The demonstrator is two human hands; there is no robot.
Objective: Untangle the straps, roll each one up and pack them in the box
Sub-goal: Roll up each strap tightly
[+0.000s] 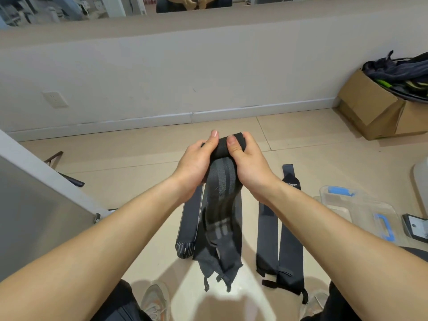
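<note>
I have both hands out in front of me above the floor [301, 144], and they grip one rolled end of a dark strap [223, 179] between them. My left hand [196, 163] clamps the roll from its left side, thumb laid across the top; my right hand [249, 158] clamps it from the right, thumb pressed on the roll's face. The fingers of both hands are closed around the roll, mostly hidden behind it. The unrolled length hangs down toward me, grey stripes along its middle, and its frayed tail ends just above my shoes.

On the tiles lie more flat straps: one strap on the left [188, 221] partly under the hanging one, and a pair of straps on the right [280, 228] side by side, running away from me. To their right sits a clear plastic box [361, 209] with blue latches, near the picture's edge. A cardboard carton [375, 107] heaped with tangled dark straps stands in the far right corner against the wall [162, 72]. A grey panel [34, 205] closes in the left side. Open floor lies between my hands and the wall.
</note>
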